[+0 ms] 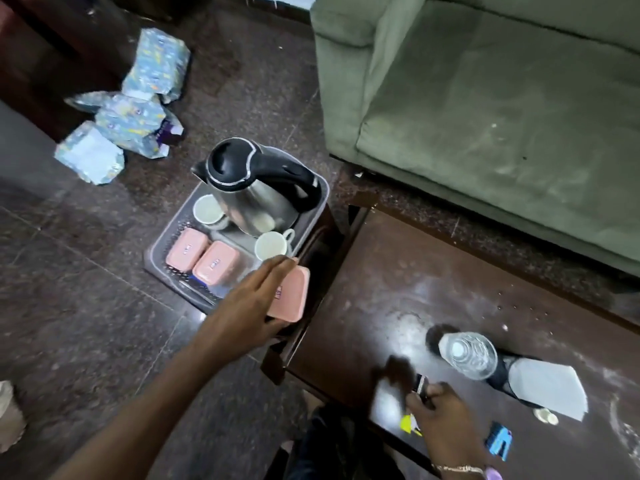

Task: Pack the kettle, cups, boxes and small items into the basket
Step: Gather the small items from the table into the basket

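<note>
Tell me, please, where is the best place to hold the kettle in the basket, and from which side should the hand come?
Probably grip the black handle of the kettle, coming from above on the sofa side. The kettle stands upright, the handle arches clear there, and cups crowd the near side.

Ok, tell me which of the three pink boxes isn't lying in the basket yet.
The pink box in the left hand's grip, held at the basket's right edge. The other two pink boxes lie flat inside, side by side.
</note>
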The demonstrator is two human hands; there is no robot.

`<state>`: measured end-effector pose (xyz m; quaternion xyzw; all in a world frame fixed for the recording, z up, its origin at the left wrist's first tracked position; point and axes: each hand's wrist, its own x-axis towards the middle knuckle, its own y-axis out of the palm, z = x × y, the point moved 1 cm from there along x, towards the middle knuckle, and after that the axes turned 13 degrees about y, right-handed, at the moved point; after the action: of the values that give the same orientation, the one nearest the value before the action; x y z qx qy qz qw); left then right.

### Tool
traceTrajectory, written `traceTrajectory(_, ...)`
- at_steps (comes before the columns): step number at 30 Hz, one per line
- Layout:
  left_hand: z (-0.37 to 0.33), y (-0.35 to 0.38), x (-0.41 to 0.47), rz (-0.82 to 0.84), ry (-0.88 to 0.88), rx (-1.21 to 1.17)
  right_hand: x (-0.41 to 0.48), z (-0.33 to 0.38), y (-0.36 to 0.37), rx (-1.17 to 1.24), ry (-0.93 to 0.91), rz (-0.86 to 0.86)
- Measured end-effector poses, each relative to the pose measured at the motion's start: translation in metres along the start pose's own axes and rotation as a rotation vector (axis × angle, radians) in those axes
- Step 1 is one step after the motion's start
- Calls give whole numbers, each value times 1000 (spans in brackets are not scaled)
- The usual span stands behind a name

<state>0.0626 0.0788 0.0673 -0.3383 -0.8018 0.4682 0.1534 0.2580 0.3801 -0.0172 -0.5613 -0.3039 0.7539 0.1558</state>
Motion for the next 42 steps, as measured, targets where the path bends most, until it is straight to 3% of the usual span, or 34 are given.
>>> traceTrajectory(8,87,-20,-23,203,-118,242,-56,134,47,173,-248,11)
traceTrajectory(15,118,-4,-17,292,-100,125,-77,217,64,206,-359,7)
traceTrajectory(24,129,10,-11,309,-40,129,-90,266,89,122,-443,-18)
traceTrajectory(31,136,2,-21,171,-5,20,-104,289,123,-103,-565,-54)
traceTrajectory(42,140,-7,-53,-76,-199,-243,-107,301,171,-400,-740,-157)
